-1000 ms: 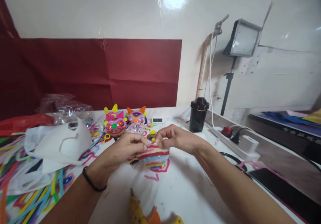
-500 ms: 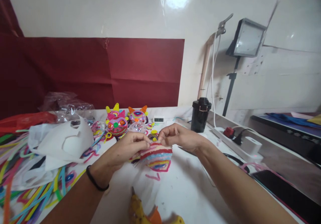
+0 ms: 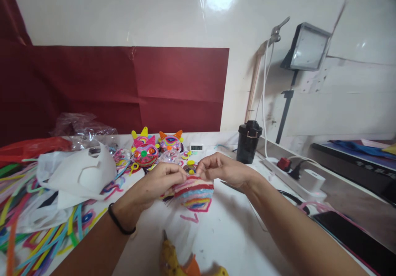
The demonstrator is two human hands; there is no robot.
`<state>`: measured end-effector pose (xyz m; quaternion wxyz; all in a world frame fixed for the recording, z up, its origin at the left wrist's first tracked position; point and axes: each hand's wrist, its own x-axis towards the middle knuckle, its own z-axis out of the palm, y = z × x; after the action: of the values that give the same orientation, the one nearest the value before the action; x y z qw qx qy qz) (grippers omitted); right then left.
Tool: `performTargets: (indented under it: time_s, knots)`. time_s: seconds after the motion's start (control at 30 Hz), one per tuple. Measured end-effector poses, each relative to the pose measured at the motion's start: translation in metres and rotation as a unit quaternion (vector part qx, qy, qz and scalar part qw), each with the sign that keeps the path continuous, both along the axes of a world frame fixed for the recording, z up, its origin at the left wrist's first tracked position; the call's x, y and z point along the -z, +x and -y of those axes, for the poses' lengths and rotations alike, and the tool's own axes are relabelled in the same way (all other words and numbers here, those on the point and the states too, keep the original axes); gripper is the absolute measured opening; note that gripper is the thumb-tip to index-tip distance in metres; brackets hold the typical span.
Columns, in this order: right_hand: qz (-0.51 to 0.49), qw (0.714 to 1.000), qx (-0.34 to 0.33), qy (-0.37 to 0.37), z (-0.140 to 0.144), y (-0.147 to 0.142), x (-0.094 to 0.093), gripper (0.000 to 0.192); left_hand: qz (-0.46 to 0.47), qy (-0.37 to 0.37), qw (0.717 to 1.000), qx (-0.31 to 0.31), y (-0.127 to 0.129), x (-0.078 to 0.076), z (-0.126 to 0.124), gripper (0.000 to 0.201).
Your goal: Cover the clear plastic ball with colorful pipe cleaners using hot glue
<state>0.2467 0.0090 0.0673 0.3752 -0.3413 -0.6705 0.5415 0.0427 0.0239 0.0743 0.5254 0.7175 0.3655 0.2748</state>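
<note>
White tabletop (image 3: 235, 234) carried the work near its centre. Left hand (image 3: 154, 183) and right hand (image 3: 221, 169) pinched the striped pipe-cleaner mask (image 3: 194, 191) at its upper rim; it looked light, soft and crushable, best gripped at the edges.

The yellow glue gun (image 3: 176, 263) is cut off by the bottom edge.
</note>
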Motion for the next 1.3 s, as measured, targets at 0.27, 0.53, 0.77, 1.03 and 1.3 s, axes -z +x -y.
performTargets:
  time_s: [0.27,0.53,0.77,1.03,1.3]
  knots:
    - [0.000,1.000,-0.006,-0.001,0.0012,0.0019,-0.0012,0.013,0.005,0.013,1.000,0.027,-0.0046,0.0007,-0.0011,0.019]
    - [0.019,1.000,-0.015,0.008,0.0019,0.0031,-0.0050,0.012,0.018,-0.004,1.000,-0.007,-0.0023,0.0038,-0.0023,0.026]
    - [0.028,0.999,-0.012,0.012,0.0029,0.0025,-0.0060,0.009,-0.035,0.036,0.999,-0.013,-0.0010,0.0057,-0.0025,0.029]
    - [0.032,0.999,-0.012,0.007,0.0042,-0.0036,-0.0023,0.013,-0.077,0.079,0.994,0.027,0.0005,0.0023,0.0025,0.033]
    - [0.034,0.999,-0.008,-0.002,0.0038,-0.0048,-0.0027,0.013,-0.088,0.071,0.993,0.039,-0.0001,0.0024,0.0035,0.026]
